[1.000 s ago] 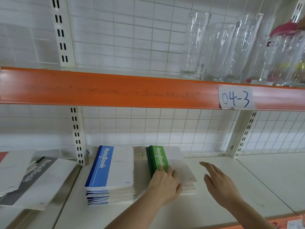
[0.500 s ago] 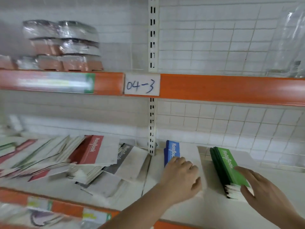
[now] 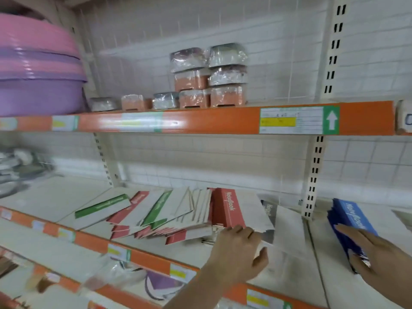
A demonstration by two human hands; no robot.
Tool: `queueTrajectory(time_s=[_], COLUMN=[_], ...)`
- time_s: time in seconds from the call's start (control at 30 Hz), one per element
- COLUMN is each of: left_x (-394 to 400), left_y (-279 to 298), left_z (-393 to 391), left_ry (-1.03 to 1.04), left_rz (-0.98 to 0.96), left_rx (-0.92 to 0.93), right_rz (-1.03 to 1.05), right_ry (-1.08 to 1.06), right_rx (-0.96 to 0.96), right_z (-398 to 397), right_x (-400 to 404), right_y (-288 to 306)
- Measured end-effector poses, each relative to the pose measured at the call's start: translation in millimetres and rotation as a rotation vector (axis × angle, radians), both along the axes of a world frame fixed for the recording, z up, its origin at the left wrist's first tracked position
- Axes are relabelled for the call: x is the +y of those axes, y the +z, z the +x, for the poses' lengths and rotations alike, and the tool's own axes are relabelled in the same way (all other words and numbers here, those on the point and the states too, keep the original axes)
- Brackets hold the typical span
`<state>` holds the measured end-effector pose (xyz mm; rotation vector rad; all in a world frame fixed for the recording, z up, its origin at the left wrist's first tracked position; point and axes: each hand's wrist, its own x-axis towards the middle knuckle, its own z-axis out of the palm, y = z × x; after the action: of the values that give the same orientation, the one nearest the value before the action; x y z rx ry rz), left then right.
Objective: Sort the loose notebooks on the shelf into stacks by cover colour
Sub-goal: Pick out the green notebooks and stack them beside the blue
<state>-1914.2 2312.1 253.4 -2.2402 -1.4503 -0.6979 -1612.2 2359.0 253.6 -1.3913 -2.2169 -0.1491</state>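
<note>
The left hand (image 3: 239, 250) reaches to the near edge of the red-spined notebook (image 3: 231, 208) that tops the loose pile, its fingertips curled against the white cover's front edge and the thumb spread apart below; whether it has actually gripped the cover I cannot tell. The right hand (image 3: 376, 256) lies with straight fingers flat on the blue notebook stack (image 3: 350, 216), which sits on the shelf board (image 3: 66, 197) right of the slotted upright (image 3: 313, 175), well apart from the pile.

The loose pile (image 3: 160, 215) spreads left of that upright on the same shelf: green-spined and red-spined notebooks fanned and overlapping, tilted on one another. A green-spined notebook (image 3: 101, 207) lies at its left end. A black-spined notebook (image 3: 269, 210) pokes out from under the red one, between it and the upright.

On the shelf above, behind the orange rail (image 3: 211, 120), stacked basins (image 3: 38, 70), pink over purple and nested one in another, stand at the left. Beside them are small plastic-wrapped boxes (image 3: 209, 74), piled three high at the right and single in a row toward the left; their contents are blurred behind the wrap. A white and green label with an upward arrow (image 3: 299, 120) is stuck to the rail.
</note>
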Motion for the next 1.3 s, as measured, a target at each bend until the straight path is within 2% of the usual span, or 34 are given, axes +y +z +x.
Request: queueTrajectory(time_s=[0.4,0.57,0.7,0.8,0.9,1.07,1.17,1.3], left_x=[-3,8,29,46,60,72,73,66], left_y=[-12,-21,-30,-36,-44,-54,-57,-60], left_z=[-193,-265,-307,-320,-325,-324,-321,-318], left_ry=[0.036,0.124,0.244,0.284,0.284,0.200,0.167,0.203], left_rz=[-0.027,-0.132,-0.326,-0.527,-0.616,-0.679,-0.720,-0.626], left_rx=[-0.045,-0.020,0.059,0.114,0.151,0.111,0.024,-0.050], right_rz=[0.107,0.051,-0.001,-0.089,-0.113,-0.120,-0.132,-0.147], right_ry=[0.181,0.230,0.262,0.267,0.266,0.259,0.254,0.240], right_rx=[-0.079,-0.162,-0.233,-0.222,-0.228,-0.261,-0.260,-0.270], right_z=[-218,-304,-358,-379,-387,-388,-387,-386], right_x=[9,20,30,36,41,49,51,48], right_y=[2,2,0,-3,-3,-4,-5,-6])
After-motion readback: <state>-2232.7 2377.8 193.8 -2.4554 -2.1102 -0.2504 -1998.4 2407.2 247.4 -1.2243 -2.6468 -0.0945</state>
